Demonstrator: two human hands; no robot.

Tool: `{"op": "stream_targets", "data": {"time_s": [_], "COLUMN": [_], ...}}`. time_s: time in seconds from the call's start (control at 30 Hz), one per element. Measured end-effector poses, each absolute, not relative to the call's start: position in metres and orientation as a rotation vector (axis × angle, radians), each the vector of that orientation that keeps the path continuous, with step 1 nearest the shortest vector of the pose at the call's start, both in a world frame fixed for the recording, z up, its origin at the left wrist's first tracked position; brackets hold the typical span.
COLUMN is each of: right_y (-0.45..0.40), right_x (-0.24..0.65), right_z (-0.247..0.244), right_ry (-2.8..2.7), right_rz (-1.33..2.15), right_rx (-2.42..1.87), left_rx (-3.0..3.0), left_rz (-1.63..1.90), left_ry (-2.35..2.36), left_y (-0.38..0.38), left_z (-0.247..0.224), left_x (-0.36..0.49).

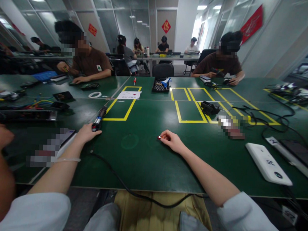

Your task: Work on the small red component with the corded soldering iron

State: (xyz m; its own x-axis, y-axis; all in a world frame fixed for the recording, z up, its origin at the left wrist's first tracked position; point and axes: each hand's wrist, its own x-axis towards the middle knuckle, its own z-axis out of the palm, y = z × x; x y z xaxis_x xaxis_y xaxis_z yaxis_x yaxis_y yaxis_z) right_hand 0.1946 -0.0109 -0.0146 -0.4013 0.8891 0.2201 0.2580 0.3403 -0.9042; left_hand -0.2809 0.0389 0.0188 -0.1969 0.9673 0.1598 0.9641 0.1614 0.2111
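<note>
On the green table (142, 169), my left hand (87, 132) is at the lower end of a black tool with a blue and silver band (99, 117), its fingers closed around that end. The tool lies slanted, its far end near a yellow tape outline. Right of the middle, my right hand (170, 140) pinches a small red and white piece (159, 138) between thumb and fingertips, low over the table surface. What the piece is, I cannot make out. Faint round marks show on the table between the two hands.
A black tray (160, 85) with a blue item stands at the far middle. White paper (129, 95) lies at left, a black part (209, 108) and white power bank (268, 163) at right. A black cable (121, 183) crosses the front edge. People sit opposite; another person's hand (1, 136) is far left.
</note>
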Motion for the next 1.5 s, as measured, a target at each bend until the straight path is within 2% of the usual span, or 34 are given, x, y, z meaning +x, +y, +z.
{"op": "stream_targets", "data": {"time_s": [0.13, 0.33, 0.53, 0.73, 1.07, 1.5], "right_y": [-0.012, -0.01, -0.006, -0.007, -0.004, 0.0], "right_x": [0.195, 0.196, 0.194, 0.193, 0.194, 0.196], "right_z": [-0.013, -0.015, -0.019, -0.019, -0.024, -0.029], "right_ry": [-1.867, -1.863, -1.832, -1.84, -1.901, -1.979], "right_rz": [1.058, 0.977, 1.051, 1.017, 0.761, 0.696], "right_rx": [-0.999, -1.038, -1.035, -0.972, -0.989, -1.024], "left_rx": [1.97, 1.981, 2.022, 2.227, 2.463, 2.516], "left_rz": [0.205, 0.188, 0.18, 0.231, 0.327, 0.369], "left_ry": [2.468, 2.488, 2.477, 2.251, 1.907, 1.787], "left_y": [0.039, 0.027, 0.006, -0.011, -0.019, -0.024], "left_z": [0.018, 0.02, 0.019, 0.018, 0.015, 0.011], "left_x": [-0.277, -0.24, -0.176, -0.102, -0.004, 0.018]}}
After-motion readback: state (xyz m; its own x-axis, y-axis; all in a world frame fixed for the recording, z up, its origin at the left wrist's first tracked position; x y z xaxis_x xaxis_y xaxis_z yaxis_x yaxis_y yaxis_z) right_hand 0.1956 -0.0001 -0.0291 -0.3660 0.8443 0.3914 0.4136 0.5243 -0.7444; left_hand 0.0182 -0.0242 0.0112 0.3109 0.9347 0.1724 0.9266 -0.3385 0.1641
